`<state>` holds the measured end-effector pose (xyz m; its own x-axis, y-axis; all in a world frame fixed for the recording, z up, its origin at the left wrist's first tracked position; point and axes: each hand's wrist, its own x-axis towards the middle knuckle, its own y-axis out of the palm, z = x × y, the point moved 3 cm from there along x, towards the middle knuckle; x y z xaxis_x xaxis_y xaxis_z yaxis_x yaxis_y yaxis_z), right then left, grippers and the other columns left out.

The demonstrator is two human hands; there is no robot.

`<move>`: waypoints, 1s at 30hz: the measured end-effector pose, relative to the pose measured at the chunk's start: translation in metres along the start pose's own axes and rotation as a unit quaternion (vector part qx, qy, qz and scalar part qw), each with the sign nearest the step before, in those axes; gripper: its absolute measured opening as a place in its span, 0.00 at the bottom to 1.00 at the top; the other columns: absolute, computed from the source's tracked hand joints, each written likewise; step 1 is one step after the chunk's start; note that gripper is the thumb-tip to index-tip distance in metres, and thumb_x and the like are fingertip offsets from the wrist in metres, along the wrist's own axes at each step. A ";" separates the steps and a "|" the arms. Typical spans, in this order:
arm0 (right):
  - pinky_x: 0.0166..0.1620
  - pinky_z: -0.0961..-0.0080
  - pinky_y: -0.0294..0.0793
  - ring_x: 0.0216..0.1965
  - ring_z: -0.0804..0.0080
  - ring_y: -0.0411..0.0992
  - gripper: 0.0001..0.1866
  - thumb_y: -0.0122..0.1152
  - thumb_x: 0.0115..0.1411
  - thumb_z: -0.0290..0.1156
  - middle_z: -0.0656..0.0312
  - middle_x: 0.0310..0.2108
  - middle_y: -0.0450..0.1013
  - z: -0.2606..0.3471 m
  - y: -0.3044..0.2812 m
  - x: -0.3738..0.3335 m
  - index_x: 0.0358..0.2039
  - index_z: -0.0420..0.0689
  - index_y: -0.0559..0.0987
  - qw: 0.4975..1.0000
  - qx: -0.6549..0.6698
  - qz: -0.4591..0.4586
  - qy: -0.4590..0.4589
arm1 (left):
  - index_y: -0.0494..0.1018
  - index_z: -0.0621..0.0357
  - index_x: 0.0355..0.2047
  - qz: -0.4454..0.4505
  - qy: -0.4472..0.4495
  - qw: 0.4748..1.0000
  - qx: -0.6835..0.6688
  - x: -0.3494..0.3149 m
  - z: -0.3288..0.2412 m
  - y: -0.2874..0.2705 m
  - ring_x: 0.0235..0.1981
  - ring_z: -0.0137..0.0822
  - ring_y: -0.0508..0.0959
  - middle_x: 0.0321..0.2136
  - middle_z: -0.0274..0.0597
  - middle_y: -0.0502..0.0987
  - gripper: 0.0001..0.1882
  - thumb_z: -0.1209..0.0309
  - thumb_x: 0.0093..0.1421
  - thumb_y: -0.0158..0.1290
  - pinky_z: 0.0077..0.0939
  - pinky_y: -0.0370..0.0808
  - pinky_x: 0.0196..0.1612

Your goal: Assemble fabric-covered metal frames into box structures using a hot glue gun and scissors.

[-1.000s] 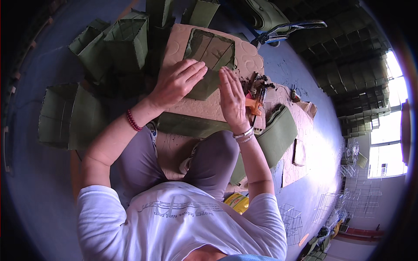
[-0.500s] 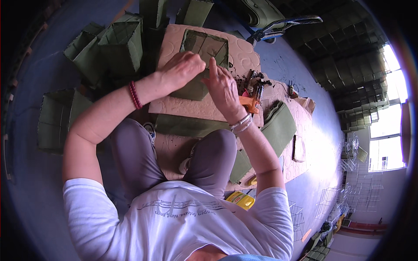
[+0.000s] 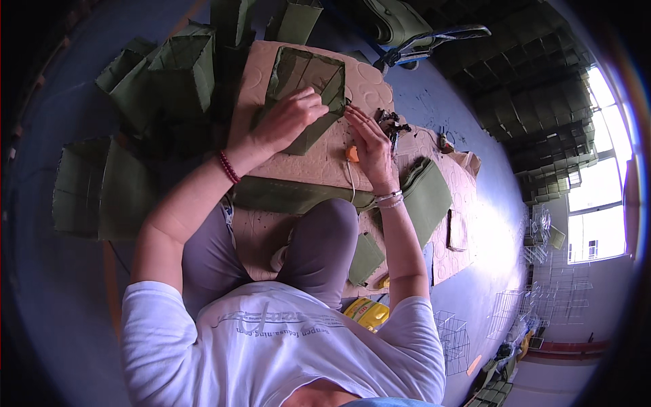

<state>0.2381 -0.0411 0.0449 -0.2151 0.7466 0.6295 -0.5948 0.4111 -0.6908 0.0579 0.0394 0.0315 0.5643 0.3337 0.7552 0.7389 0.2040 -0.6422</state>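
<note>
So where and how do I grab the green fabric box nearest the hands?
Probably pinch the green fabric box by its far rim, coming from the far side: that edge looks thin and uncovered, while the left hand and right hand crowd its near edge.

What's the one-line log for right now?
left hand: curled over green box | right hand: by box's near-right corner | nearby: green sheets

Workshop surroundings, clockwise
A blue metal-framed cart (image 3: 400,53) bearing thick green sheeting (image 3: 399,24) stands at one o'clock; a bright, paned window (image 3: 597,234) at three; silvery open wire-mesh frames (image 3: 508,313) at four; a boxy yellow packet (image 3: 367,313) at five.
</note>
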 end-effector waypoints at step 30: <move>0.53 0.69 0.75 0.53 0.58 0.70 0.16 0.60 0.50 0.24 0.53 0.48 0.72 -0.017 -0.007 0.072 0.41 0.37 0.76 0.914 -0.158 0.272 -0.256 | 0.77 0.63 0.35 0.116 0.016 0.988 -0.099 0.004 0.003 -0.004 0.43 0.38 0.74 0.33 0.42 0.73 0.08 0.75 0.54 0.57 0.30 0.75 0.43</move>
<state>0.2405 0.0185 0.0887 -0.7949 0.5758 0.1912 -0.0565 0.2435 -0.9683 0.0561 0.0423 0.0369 0.7353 0.3209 0.5969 0.6446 -0.0592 -0.7622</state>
